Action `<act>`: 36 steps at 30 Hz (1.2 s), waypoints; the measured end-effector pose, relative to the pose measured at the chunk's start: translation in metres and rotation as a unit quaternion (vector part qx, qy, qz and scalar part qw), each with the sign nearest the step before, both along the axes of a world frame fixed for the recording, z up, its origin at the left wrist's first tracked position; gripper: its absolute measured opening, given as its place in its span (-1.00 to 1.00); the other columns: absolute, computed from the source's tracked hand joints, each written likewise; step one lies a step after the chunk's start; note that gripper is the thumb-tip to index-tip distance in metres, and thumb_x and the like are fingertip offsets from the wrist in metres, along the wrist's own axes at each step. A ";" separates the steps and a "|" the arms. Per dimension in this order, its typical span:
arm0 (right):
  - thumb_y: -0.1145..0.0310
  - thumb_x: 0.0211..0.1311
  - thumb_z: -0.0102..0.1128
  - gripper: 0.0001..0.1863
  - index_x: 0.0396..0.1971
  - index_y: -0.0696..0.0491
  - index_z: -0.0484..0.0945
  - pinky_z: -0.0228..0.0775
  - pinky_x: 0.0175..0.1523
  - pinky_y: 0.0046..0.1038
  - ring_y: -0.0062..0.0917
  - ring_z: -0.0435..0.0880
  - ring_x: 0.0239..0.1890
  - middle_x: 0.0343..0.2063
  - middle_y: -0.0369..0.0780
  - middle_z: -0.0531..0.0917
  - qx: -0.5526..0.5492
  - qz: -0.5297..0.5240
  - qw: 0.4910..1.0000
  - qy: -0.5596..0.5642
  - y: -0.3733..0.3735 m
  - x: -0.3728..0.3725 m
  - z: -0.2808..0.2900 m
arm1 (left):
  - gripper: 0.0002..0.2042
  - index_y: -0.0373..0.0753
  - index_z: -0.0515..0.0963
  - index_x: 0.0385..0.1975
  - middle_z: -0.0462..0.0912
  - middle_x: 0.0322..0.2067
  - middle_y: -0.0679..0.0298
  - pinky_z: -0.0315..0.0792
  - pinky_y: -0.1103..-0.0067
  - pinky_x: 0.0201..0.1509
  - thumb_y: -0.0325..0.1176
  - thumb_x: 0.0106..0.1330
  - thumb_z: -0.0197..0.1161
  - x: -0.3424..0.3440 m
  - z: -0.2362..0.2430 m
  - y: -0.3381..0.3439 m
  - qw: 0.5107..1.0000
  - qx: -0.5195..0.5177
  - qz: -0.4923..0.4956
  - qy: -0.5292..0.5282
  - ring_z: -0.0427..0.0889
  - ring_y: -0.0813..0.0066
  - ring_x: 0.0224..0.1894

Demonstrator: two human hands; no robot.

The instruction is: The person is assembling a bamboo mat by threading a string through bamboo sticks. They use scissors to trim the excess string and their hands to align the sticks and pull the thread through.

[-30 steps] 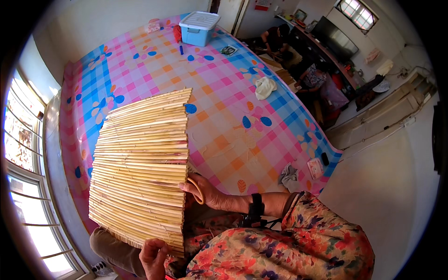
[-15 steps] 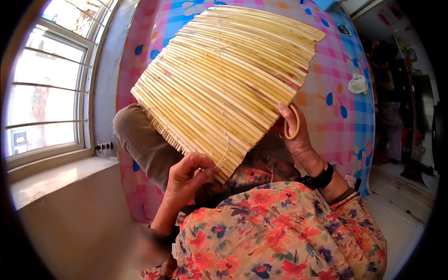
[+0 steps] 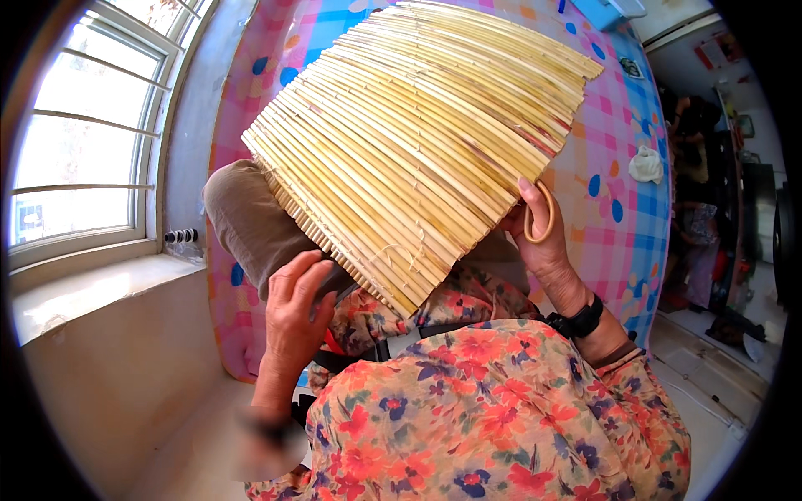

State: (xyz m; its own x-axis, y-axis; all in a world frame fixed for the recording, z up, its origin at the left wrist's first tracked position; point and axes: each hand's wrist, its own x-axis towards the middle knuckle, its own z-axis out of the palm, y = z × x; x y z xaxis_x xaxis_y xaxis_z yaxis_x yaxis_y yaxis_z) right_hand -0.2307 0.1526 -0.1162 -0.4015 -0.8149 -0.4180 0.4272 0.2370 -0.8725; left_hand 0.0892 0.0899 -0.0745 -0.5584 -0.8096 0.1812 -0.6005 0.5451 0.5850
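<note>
A mat of pale yellow reed stalks [image 3: 409,142], bound by rows of thread, slants across my lap. Near its lower corner a loose thread [image 3: 401,250] curls over the stalks. My right hand [image 3: 539,230] grips the mat's right edge, thumb on top and fingers hidden underneath. A tan loop [image 3: 549,213], like a scissors handle, hangs at that hand; the rest of it is out of sight. Beside the lower left edge, off the mat, my left hand [image 3: 294,309] is empty, its fingers loosely bent and apart.
Under me spreads a pink and blue checked sheet [image 3: 585,242]. A crumpled white bag [image 3: 646,164] lies on it to the right, and a light blue container [image 3: 606,12] stands at the far right. On the left are a barred window [image 3: 92,125] and its sill [image 3: 104,292].
My left hand has let go of the mat's lower corner and drawn back to the left. The right hand still holds the edge. The mat appears slightly farther right in view.
</note>
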 end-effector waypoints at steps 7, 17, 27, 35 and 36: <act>0.05 0.37 0.00 -0.56 -0.03 0.14 0.41 0.58 -0.26 -0.45 -0.50 0.67 -0.32 -0.33 -0.21 0.60 -0.007 0.002 1.000 0.004 -0.001 0.004 0.009 | -0.85 -0.26 0.52 -0.36 0.53 -0.38 0.22 0.39 0.40 -0.16 -0.51 0.08 0.32 -0.029 -0.004 -0.010 0.984 0.103 -0.129 0.071 0.50 0.23 -0.30; 0.39 0.24 0.23 -0.55 0.11 0.14 0.39 0.41 -0.26 -0.56 -0.63 0.54 -0.34 -0.32 -0.27 0.52 0.050 0.029 0.918 0.393 0.054 -0.015 0.040 | -0.75 -0.24 0.50 -0.28 0.53 -0.05 0.17 0.32 0.32 0.11 -0.50 0.01 0.35 -0.051 -0.012 -0.022 0.982 0.034 -0.173 0.069 0.49 0.16 0.02; 0.35 -0.04 0.33 -0.49 0.00 0.11 0.52 0.37 -0.06 -0.27 -0.30 0.49 -0.21 -0.31 -0.18 0.46 -0.104 0.343 0.590 0.723 0.016 0.042 0.082 | -0.73 -0.22 0.49 -0.28 0.50 -0.01 0.17 0.28 0.28 0.15 -0.42 0.00 0.36 -0.049 -0.028 -0.024 0.977 0.055 -0.176 0.111 0.46 0.14 0.08; 0.35 -0.01 0.28 -0.59 -0.10 0.14 0.57 0.38 -0.11 -0.29 -0.32 0.50 -0.26 -0.36 -0.19 0.49 -0.100 0.342 0.526 0.772 0.012 0.043 0.083 | -0.74 -0.22 0.50 -0.28 0.50 -0.01 0.18 0.27 0.29 0.17 -0.43 0.01 0.35 -0.051 -0.033 -0.022 0.976 0.061 -0.172 0.120 0.45 0.15 0.07; 0.36 -0.01 0.28 -0.59 -0.10 0.14 0.57 0.38 -0.12 -0.29 -0.32 0.50 -0.26 -0.37 -0.19 0.49 -0.098 0.339 0.529 0.772 0.013 0.044 0.082 | -0.74 -0.22 0.50 -0.28 0.50 -0.01 0.18 0.27 0.29 0.17 -0.43 0.01 0.35 -0.051 -0.033 -0.022 0.976 0.060 -0.171 0.120 0.45 0.15 0.07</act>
State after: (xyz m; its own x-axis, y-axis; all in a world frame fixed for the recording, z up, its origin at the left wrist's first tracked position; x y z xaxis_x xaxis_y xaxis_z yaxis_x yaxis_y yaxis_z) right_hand -0.1872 0.1655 -0.0339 0.2706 -0.9575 0.1003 -0.9555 -0.2799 -0.0936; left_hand 0.0386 0.0677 -0.1076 -0.7526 -0.6065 0.2564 -0.2325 0.6091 0.7583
